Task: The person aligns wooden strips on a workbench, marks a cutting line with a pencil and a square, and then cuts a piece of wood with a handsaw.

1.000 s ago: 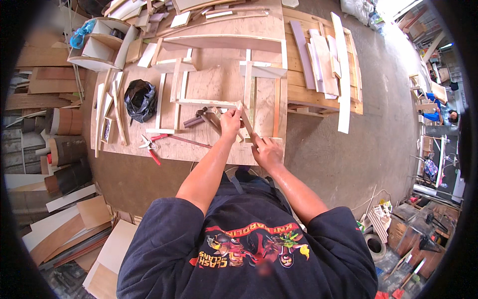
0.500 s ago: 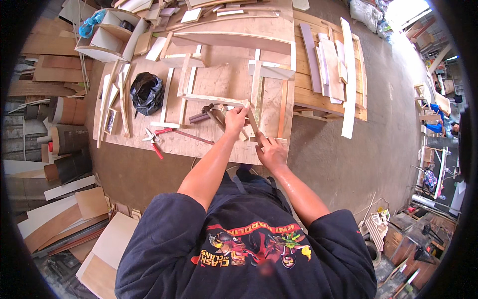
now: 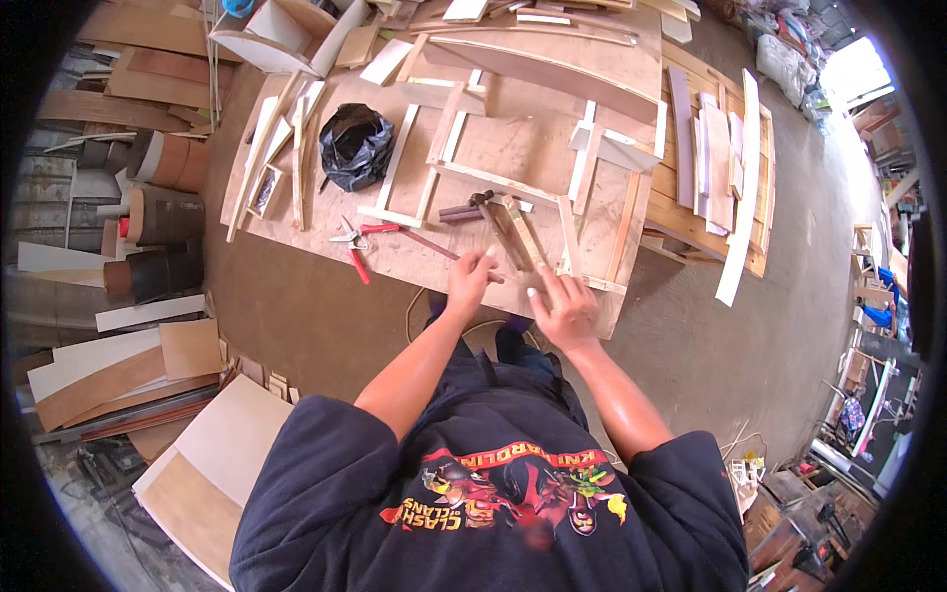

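Head view: left hand (image 3: 472, 283) curled, hold unclear; right hand (image 3: 568, 310) palm-down, fingers slightly spread beside a wooden strip (image 3: 525, 233).

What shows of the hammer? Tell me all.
The hammer has a dark, metal-looking head and a brown, wood-looking handle. It lies on the tabletop, head away from the person, handle slanting rightward. Neither left hand nor right hand grips it. Whether its head touches the purplish pieces is unclear.

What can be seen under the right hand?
A pale wooden strip runs to the right hand, with tabletop showing beside it; whatever lies directly beneath the hand is covered.
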Available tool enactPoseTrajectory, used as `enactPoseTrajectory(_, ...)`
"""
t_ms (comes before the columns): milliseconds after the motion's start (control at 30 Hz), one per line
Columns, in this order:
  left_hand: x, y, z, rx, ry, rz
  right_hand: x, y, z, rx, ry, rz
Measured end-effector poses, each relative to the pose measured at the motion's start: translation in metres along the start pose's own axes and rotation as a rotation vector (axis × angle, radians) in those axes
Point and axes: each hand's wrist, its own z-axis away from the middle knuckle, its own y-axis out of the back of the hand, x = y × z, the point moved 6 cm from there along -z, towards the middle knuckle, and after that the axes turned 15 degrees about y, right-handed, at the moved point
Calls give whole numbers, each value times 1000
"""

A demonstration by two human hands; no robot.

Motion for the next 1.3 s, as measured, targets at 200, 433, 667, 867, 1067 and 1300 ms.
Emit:
enactPoseTrajectory(200,-15,120,16,257,34,88,-80,-72,-49,-31,251,-182)
enactPoseTrajectory(433,1,263,-12,367,-23,321,-175,-178,-110,-205,261,-298)
enactPoseTrajectory(667,113,351,-81,695,-354,-616,-255,-238,-183,-165,147,-385)
enactPoseTrajectory(867,158,325,-127,861,-137,-1001,-271,-257,-209,-62,16,-461)
enactPoseTrajectory(1067,156,338,-148,737,-190,-897,-260,-228,-213,49,-70,-429)
enactPoseTrajectory(1300,136,366,-130,798,-261,-688,-261,-210,-202,116,-154,-462)
